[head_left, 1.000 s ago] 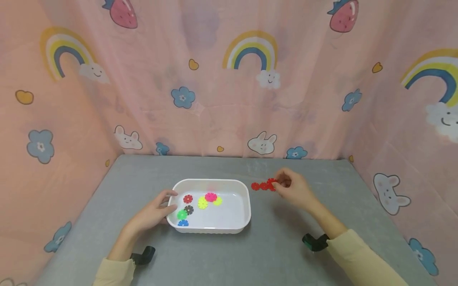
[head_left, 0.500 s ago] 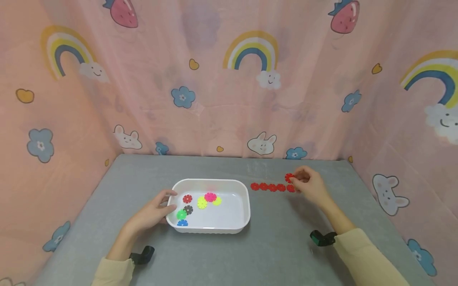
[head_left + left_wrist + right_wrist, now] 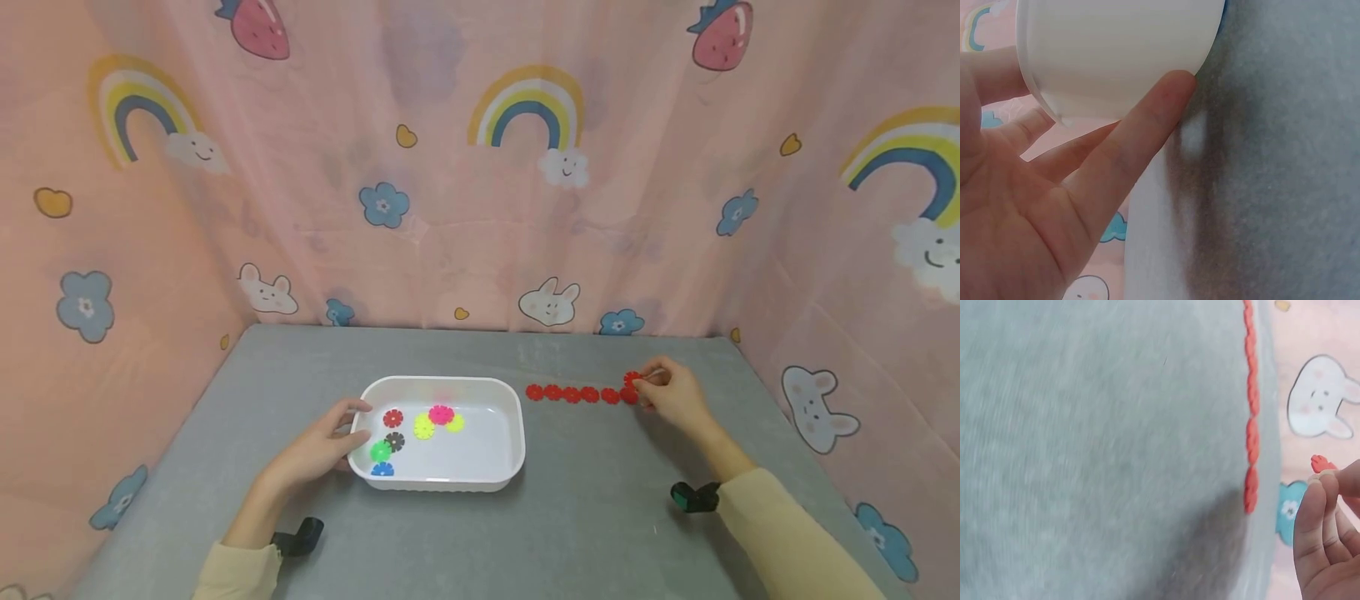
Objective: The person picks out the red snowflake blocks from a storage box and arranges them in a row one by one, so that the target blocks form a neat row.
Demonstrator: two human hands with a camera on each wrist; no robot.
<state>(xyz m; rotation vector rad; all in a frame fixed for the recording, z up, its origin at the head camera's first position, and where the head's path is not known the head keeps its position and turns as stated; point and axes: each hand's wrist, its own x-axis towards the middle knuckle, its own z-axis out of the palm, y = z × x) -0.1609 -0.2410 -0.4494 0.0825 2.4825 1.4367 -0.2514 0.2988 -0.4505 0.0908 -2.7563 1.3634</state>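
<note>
In the head view my left hand point(image 3: 318, 446) grips the left end of a white tray point(image 3: 480, 483), some fingertips over its rim. The left wrist view shows one finger lying along the tray's outer wall point(image 3: 1116, 56). My right hand point(image 3: 678, 400) is at the right end of a row of red notched plastic discs point(image 3: 572, 395) laid side by side on the table. Between its fingertips it pinches a red disc point(image 3: 1319, 464), raised above the tabletop in the right wrist view. More red shows behind the fingers, partly hidden in the hand.
Loose discs lie in the tray: a red disc point(image 3: 393, 418), a dark grey disc point(image 3: 395, 442), a green disc point(image 3: 380, 452), a blue disc point(image 3: 382, 470), a pink disc point(image 3: 441, 415) and yellow ones. Behind the grey table point(image 3: 585, 533) hangs a pink patterned curtain point(image 3: 465, 233).
My right hand has moved rightward along the row, which now shows more red discs lying on the table. The left hand and the tray have stayed in place.
</note>
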